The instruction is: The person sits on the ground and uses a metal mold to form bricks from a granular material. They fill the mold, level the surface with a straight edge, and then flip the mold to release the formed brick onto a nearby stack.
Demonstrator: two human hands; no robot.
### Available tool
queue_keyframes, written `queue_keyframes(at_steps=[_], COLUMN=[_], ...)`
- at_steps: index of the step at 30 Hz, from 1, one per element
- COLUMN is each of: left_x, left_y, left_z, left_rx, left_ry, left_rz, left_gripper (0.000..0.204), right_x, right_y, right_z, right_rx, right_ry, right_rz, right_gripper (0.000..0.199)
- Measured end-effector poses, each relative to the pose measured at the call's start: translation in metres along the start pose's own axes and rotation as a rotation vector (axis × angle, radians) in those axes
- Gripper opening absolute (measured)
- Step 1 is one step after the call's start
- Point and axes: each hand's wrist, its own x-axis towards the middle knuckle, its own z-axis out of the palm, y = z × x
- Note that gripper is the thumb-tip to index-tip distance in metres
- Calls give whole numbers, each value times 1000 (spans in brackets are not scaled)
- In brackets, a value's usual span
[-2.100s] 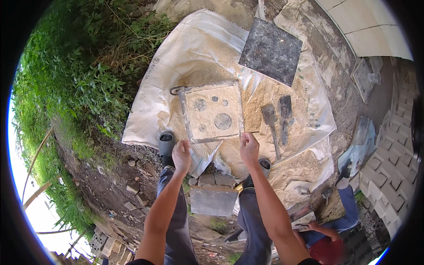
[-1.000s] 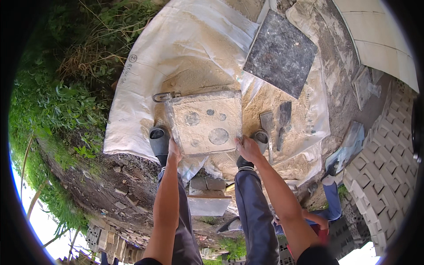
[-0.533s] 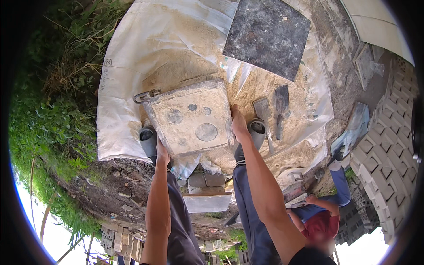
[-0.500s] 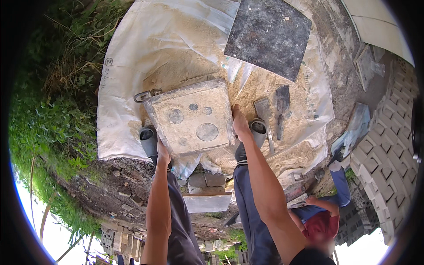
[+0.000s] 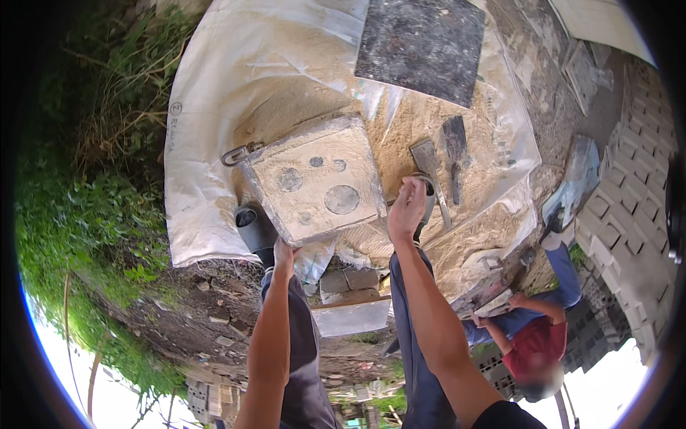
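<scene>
A shallow square frame [image 5: 314, 179] packed with pale, sand-like material lies tilted in the middle. Several dark grey circles of different sizes show in its surface, and a metal loop [image 5: 241, 154] sticks out at its upper-left corner. My left hand [image 5: 284, 255] is at the frame's lower-left corner, its fingers mostly hidden there. Off the frame's right edge, my right hand [image 5: 406, 213] is raised with the fingers curled in; whether anything is inside them is hidden. Just beyond it lie a flat-bladed scraper [image 5: 426, 159] and a dark-bladed spatula [image 5: 454, 139].
A white, sand-covered sheet [image 5: 196, 204] lies underneath. A dark square board [image 5: 421, 46] rests at its far side. My boots stand at the frame's sides. Greenery borders the left, stacked grey blocks [image 5: 629, 214] the right. Another person [image 5: 536, 347] sits low at the right.
My right hand has come off the frame's right side and its fingers have curled. My left hand has slid down to the lower-left corner. The view has shifted slightly.
</scene>
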Motion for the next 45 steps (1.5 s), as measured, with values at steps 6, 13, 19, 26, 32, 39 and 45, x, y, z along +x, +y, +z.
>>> queue_keyframes(at_steps=[6, 13, 19, 26, 32, 39, 45], left_x=[-27, -127, 0, -6, 8, -29, -30], left_y=[-36, 138, 115, 90, 95, 90, 99], left_z=[-7, 225, 284, 304, 297, 298, 267], left_rx=[1805, 1371, 2012, 2666, 2547, 2665, 2568], left_ry=[-963, -701, -825, -806, -843, -793, -861], left_rz=[335, 577, 1038, 1035, 1087, 918, 989], left_gripper=[23, 21, 22, 25, 28, 29, 30], right_x=[-100, -75, -59, -57, -47, -63, -80], right_y=[79, 77, 61, 83, 108, 95, 87], right_z=[-4, 46, 65, 77, 105, 100, 71], right_rx=[600, 1197, 1321, 1177, 1151, 1348, 1725], right_ry=[-84, -65, -15, -3, 32, 132, -163], right_rz=[830, 1062, 910, 878, 801, 844, 838], right_gripper=[28, 41, 42, 55, 61, 55, 60])
